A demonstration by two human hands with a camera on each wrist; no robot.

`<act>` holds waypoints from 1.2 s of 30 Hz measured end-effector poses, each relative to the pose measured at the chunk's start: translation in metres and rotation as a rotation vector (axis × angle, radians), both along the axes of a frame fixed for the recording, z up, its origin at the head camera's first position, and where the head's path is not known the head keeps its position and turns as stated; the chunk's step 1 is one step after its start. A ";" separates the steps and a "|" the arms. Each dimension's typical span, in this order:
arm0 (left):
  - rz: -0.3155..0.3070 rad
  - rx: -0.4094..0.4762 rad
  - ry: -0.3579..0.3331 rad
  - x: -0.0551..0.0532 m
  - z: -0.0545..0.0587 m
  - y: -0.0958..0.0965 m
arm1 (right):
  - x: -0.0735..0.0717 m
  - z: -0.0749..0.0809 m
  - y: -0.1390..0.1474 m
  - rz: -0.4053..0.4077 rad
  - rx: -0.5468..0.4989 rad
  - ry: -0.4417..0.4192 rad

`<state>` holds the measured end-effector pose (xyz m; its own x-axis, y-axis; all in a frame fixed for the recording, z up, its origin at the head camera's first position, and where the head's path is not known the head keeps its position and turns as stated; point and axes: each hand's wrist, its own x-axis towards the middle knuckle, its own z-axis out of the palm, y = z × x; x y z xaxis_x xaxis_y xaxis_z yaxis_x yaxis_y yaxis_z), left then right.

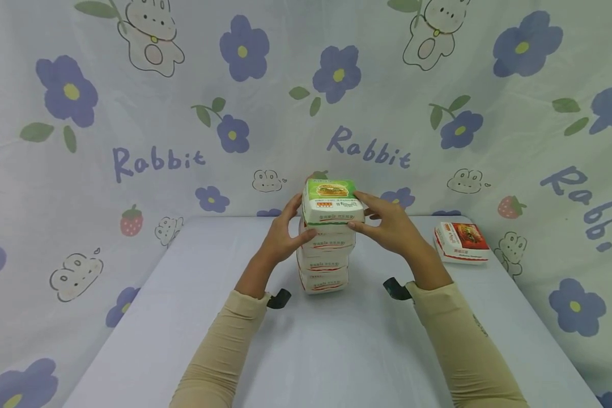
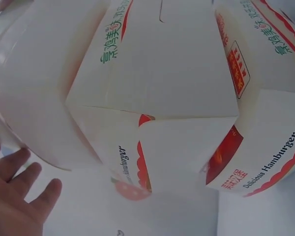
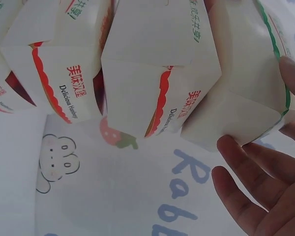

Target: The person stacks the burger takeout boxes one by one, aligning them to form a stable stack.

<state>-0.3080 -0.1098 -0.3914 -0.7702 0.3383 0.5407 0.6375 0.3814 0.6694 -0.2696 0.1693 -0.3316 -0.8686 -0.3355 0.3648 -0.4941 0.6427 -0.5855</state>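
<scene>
A hamburger box with a green top sits uppermost on a slightly uneven stack of white hamburger boxes with red trim. My left hand holds its left side, the thumb near the seam with the box below. On the other side my right hand grips the right side, thumb at the front and forefinger by the top corner. The right wrist view shows several fingertips along the green-trimmed box. In the left wrist view, fingers reach past the uppermost box.
Another hamburger box, with a red top, lies at the table's right rear. The white table meets a patterned cloth behind the stack. Dark wrist mounts jut inward from both sleeves.
</scene>
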 end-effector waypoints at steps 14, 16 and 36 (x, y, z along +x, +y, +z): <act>0.008 -0.012 0.014 0.000 -0.005 -0.003 | 0.000 -0.005 -0.004 0.014 -0.038 0.021; 0.004 -0.010 0.010 0.000 -0.005 -0.003 | 0.000 -0.005 -0.005 0.016 -0.043 0.033; -0.002 0.001 -0.013 0.000 -0.005 -0.007 | -0.002 -0.006 -0.008 0.043 -0.045 0.063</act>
